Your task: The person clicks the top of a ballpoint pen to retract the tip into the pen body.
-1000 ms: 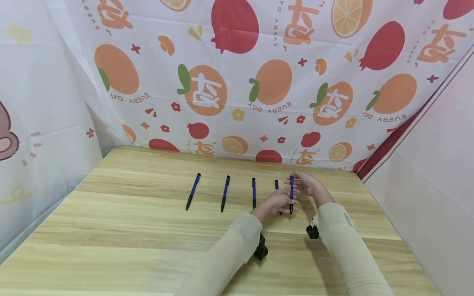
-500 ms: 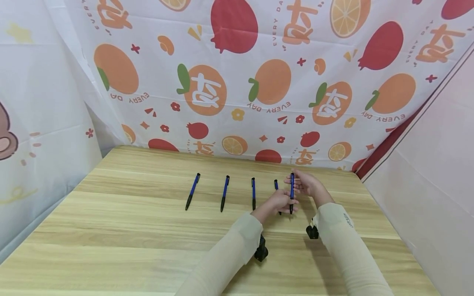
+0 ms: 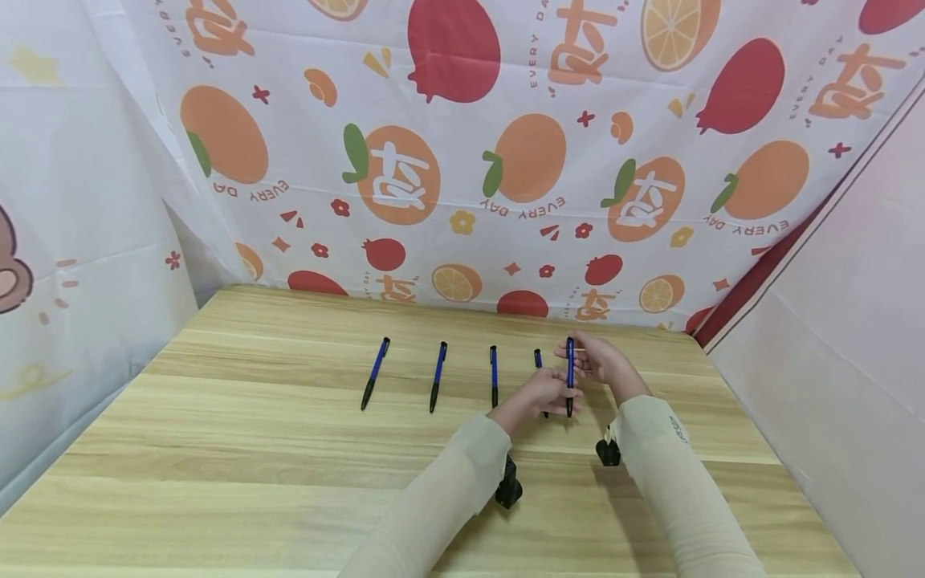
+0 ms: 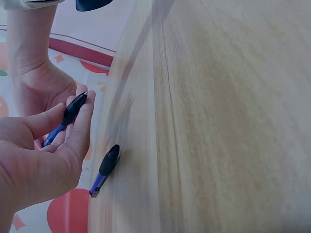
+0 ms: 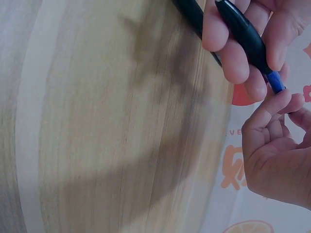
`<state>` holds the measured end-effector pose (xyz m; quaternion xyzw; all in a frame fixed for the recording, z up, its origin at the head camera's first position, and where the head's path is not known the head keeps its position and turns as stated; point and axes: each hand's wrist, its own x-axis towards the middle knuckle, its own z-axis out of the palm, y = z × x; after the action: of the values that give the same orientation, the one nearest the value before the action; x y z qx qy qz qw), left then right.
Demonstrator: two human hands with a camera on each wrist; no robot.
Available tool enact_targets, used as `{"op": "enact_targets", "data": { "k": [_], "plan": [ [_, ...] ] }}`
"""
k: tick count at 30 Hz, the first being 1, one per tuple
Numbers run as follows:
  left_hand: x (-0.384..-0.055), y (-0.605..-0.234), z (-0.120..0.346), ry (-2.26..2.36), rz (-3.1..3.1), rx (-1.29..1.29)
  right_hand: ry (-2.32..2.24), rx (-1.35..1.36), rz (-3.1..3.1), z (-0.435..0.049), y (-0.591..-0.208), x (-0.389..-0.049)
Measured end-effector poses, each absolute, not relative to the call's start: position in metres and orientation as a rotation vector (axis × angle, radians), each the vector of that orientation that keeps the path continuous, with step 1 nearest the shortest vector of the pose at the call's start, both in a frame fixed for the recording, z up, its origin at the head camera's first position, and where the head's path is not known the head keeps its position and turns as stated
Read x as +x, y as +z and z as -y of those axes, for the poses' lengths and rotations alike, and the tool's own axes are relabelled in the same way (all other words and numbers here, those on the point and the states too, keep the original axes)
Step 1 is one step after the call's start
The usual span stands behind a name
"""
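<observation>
A blue pen [image 3: 570, 365] with a black grip is held between both hands above the table's right part, tip toward the person. My left hand [image 3: 547, 391] pinches it by the black grip section [image 4: 74, 108] between thumb and fingers. At the far end, the fingertips of my right hand [image 3: 600, 359] pinch the blue barrel [image 5: 275, 81], and the pen's top is hidden there in the right wrist view. Just left of it a similar pen [image 3: 538, 359] lies on the table, partly covered by my left hand.
Three more blue and black pens, a left one [image 3: 375, 374], a middle one [image 3: 438, 377] and a right one [image 3: 495, 376], lie in a spaced row on the wooden table [image 3: 253, 449]. A fruit-print cloth [image 3: 462, 168] hangs behind the table's back edge.
Both hands keep nearly the same place and grip. The far end of the held pen has risen slightly with my right fingers; the pens on the table have not moved.
</observation>
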<state>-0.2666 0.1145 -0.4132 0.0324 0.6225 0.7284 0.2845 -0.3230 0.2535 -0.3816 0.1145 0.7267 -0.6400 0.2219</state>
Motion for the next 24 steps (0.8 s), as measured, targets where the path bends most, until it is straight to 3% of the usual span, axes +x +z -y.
{"op": "enact_targets", "data": {
  "k": [24],
  "plan": [
    [-0.2673,-0.4133,-0.1131,1.952,-1.674,0.099,-1.792,0.339,-1.956,-0.2507,-0.3801,-0.3232]
  ]
}}
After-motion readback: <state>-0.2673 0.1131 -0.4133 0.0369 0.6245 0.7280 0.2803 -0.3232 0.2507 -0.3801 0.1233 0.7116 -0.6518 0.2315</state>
